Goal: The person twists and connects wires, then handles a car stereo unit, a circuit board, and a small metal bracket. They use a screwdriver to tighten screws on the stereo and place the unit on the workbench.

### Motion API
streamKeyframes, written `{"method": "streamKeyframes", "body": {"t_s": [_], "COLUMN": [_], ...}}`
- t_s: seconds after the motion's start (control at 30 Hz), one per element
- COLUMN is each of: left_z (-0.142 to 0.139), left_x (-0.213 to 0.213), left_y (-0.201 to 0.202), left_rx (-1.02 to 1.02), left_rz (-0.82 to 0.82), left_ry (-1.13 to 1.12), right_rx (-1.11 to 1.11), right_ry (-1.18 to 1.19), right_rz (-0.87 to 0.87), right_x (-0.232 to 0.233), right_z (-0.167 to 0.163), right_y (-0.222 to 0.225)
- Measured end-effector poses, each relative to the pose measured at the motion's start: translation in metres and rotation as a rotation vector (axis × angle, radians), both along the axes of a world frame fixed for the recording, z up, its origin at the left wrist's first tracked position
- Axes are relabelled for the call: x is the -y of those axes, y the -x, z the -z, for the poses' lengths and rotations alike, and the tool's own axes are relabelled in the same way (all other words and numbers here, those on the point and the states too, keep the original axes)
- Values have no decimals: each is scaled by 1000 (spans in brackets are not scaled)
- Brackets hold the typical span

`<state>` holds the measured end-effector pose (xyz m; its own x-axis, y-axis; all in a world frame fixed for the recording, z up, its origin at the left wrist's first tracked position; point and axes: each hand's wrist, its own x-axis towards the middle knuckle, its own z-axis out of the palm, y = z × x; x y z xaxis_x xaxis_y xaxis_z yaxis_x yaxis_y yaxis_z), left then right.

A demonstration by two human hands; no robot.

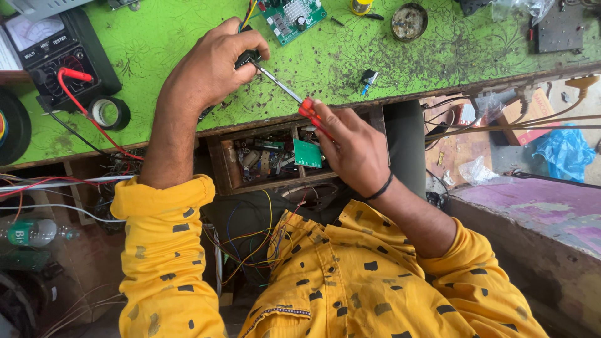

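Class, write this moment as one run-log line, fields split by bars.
left hand: pinches small black part | right hand: grips red-handled screwdriver, tip at part | below: open drawer

Electronics repair workshop. Evidence: stained green workbench [388, 50] w/ analogue multimeter [59, 53] at its left end, circuit board [291, 17] at far edge, parts drawer [269, 159] open beneath front edge, loose wiring below

1. A green patterned surface [400, 50], speckled with dark grime, lies in even daylight.
2. Under its front edge hangs an open wooden drawer [219, 164].
3. Right of the surface, a purple-topped ledge [532, 203] meets a littered floor [463, 147].
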<state>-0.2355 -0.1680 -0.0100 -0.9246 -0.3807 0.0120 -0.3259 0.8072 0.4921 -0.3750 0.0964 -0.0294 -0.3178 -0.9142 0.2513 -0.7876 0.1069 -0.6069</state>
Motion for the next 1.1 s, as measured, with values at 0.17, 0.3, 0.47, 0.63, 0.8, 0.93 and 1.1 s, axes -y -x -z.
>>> {"method": "streamKeyframes", "body": {"t_s": [0.17,0.3,0.47,0.63,0.8,0.93,1.1], "left_z": [0,3,4,2,0,-2,2], "left_x": [-3,-6,-7,-7,-5,-2,-3], "left_y": [2,6,9,8,6,7,5], "left_rx": [-67,-52,39,11,18,-35,-75], "left_rz": [-2,-24,-61,-36,-45,-1,-7], "left_ry": [-29,25,7,32,-34,-33,-11], "right_rx": [-141,-25,186,224,109,808,211], "right_ry": [72,16,-34,65,-64,-322,104], "right_rz": [14,24,6,25,98,53,-9], "right_x": [-2,-4,3,5,6,16,10], "right_z": [-1,-9,-13,-4,8,15,9], "right_y": [-15,-15,-5,-8,-10,2,-1]}}
